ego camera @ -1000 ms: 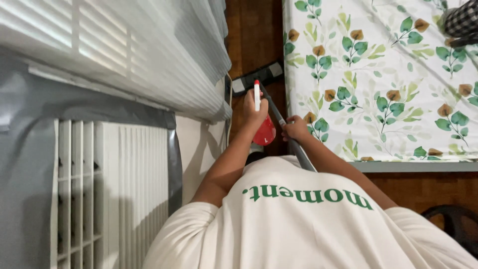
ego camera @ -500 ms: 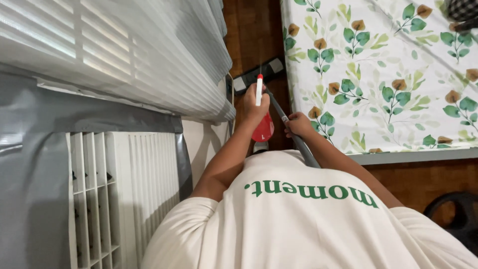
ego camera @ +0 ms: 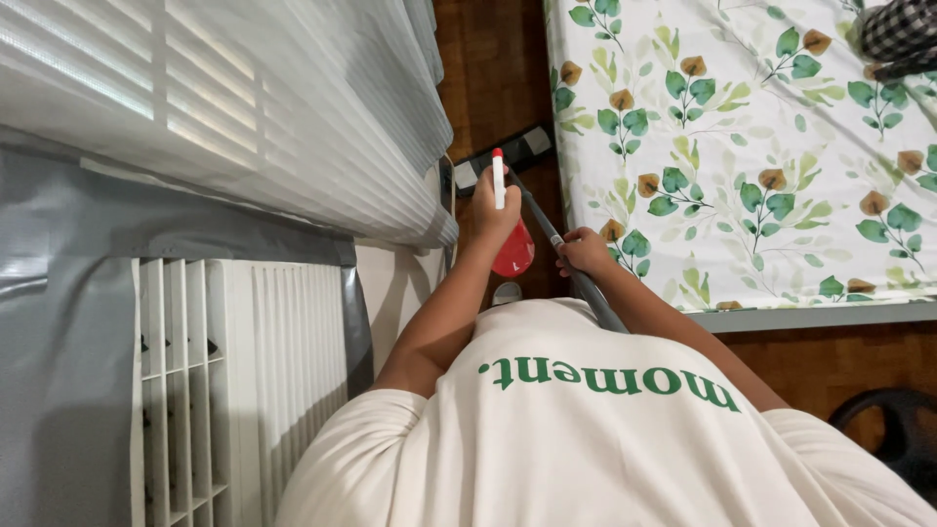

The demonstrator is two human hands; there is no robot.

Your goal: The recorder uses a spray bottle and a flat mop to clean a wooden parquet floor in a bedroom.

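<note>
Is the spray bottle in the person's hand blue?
No, the spray bottle gripped by the left hand is red with a white sprayer top.

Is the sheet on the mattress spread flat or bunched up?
Spread flat: the leaf-print sheet lies smooth to the mattress edge, with only faint creases. A checked cloth sits on its far corner.

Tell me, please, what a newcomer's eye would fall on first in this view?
Probably the red spray bottle at centre, gripped in the left hand over the dark wood floor. Beside it the right hand grips a grey mop handle. To the right, a leaf-patterned bedsheet fills the upper corner.
</note>
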